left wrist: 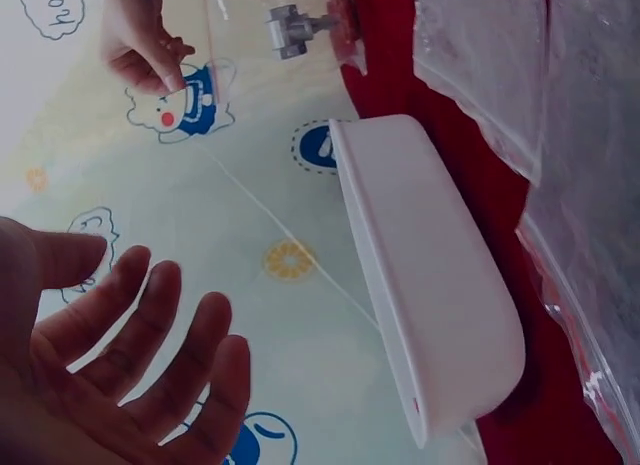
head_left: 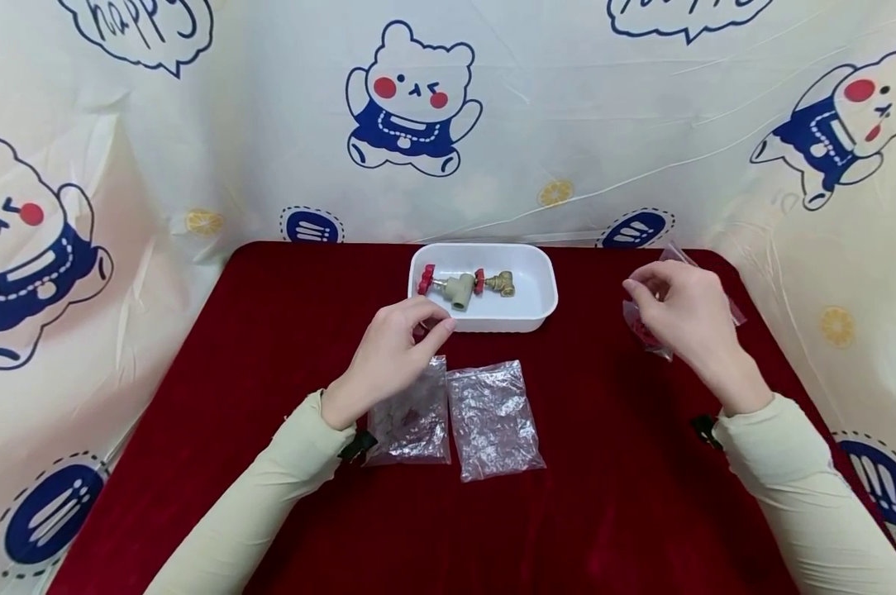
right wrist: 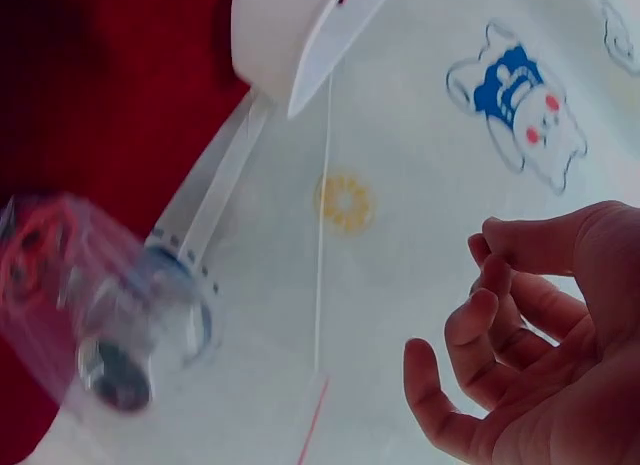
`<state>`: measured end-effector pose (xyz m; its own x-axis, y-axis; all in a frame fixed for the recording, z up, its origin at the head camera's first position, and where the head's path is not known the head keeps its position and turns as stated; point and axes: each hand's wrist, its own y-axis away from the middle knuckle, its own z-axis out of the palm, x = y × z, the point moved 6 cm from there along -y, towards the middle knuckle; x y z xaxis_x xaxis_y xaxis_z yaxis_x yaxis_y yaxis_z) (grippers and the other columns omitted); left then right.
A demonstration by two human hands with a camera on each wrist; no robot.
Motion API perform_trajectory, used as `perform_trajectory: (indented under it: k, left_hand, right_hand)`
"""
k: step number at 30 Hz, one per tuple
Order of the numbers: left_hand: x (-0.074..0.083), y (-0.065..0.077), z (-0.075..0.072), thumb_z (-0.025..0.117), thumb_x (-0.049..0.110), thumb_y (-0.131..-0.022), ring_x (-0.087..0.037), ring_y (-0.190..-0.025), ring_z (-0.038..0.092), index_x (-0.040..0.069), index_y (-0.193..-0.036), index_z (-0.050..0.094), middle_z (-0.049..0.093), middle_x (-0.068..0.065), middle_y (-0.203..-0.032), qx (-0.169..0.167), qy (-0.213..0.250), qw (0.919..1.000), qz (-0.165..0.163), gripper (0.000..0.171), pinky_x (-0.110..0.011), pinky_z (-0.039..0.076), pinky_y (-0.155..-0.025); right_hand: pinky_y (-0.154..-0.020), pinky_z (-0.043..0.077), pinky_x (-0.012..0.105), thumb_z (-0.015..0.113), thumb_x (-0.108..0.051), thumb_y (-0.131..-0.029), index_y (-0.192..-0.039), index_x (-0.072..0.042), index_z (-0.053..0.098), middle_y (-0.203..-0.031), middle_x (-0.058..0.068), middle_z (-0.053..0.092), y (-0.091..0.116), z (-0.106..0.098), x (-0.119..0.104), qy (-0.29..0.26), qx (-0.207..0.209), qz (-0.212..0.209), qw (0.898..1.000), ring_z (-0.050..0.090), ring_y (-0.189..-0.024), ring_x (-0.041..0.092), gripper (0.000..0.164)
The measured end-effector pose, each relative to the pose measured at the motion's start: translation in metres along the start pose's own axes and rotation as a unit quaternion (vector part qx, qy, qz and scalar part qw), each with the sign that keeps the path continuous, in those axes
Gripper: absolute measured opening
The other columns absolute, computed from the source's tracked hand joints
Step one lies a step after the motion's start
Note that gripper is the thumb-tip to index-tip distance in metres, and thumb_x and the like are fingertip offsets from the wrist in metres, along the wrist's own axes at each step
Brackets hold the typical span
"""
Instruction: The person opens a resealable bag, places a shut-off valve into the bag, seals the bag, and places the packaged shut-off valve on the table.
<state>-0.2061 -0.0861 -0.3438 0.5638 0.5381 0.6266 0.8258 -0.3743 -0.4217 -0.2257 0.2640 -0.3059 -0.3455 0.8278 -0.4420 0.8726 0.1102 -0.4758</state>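
Observation:
My left hand [head_left: 399, 351] hovers by the front left corner of a white tray [head_left: 539, 307], its fingers loosely bent and holding nothing in the left wrist view. Inside the tray lie a grey-green valve [head_left: 459, 292] and a brass valve [head_left: 502, 283], each with a red handwheel. Over at the right, my right hand [head_left: 682, 306] is above a clear zip bag [head_left: 736, 311], thumb and forefinger tips close together with nothing seen between them. That bag contains a metal valve [right wrist: 115, 370] with a red handwheel [right wrist: 38, 247]; my right hand partly hides it in the head view.
Two flat clear zip bags, a left bag [head_left: 411, 426] and a right bag [head_left: 496, 426], lie side by side in front of the tray. A dark red cloth [head_left: 567, 512] covers the table. Behind and beside it hangs a pale curtain [head_left: 522, 124] with printed bears.

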Motion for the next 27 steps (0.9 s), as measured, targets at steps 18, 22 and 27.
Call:
perform_trajectory:
  k: [18, 22, 27]
  left_hand:
    - [-0.020, 0.002, 0.022, 0.068, 0.020, -0.103, -0.015, -0.065, 0.053, 0.011, -0.095, 0.077, 0.063, 0.003, -0.078, -0.076, -0.094, 0.9893, -0.081, 0.015, -0.034, 0.046, -0.059]
    - [-0.025, 0.005, 0.030, 0.067, 0.018, -0.102, -0.013, -0.061, 0.053, 0.012, -0.093, 0.076, 0.063, 0.004, -0.075, -0.101, -0.097, 0.9859, -0.092, 0.014, -0.033, 0.047, -0.055]
    - [-0.028, 0.005, 0.036, 0.066, 0.017, -0.102, -0.013, -0.056, 0.051, 0.015, -0.087, 0.072, 0.059, 0.005, -0.066, -0.121, -0.093, 0.9827, -0.104, 0.016, -0.033, 0.046, -0.050]
  right_hand:
    - [-0.060, 0.050, 0.040, 0.078, -0.013, -0.094, -0.095, -0.008, 0.080, -0.083, 0.003, 0.072, 0.003, 0.081, -0.042, -0.017, -0.111, -0.038, 0.993, 0.059, -0.066, 0.019, 0.006]
    - [-0.059, 0.051, 0.038, 0.078, -0.015, -0.095, -0.095, -0.008, 0.080, -0.081, 0.002, 0.071, 0.009, 0.102, -0.049, -0.017, -0.148, -0.045, 0.988, 0.060, -0.066, 0.016, 0.007]
    - [-0.061, 0.051, 0.039, 0.078, -0.016, -0.095, -0.094, -0.009, 0.081, -0.081, 0.001, 0.071, 0.014, 0.119, -0.055, -0.014, -0.171, -0.051, 0.984, 0.059, -0.067, 0.016, 0.007]
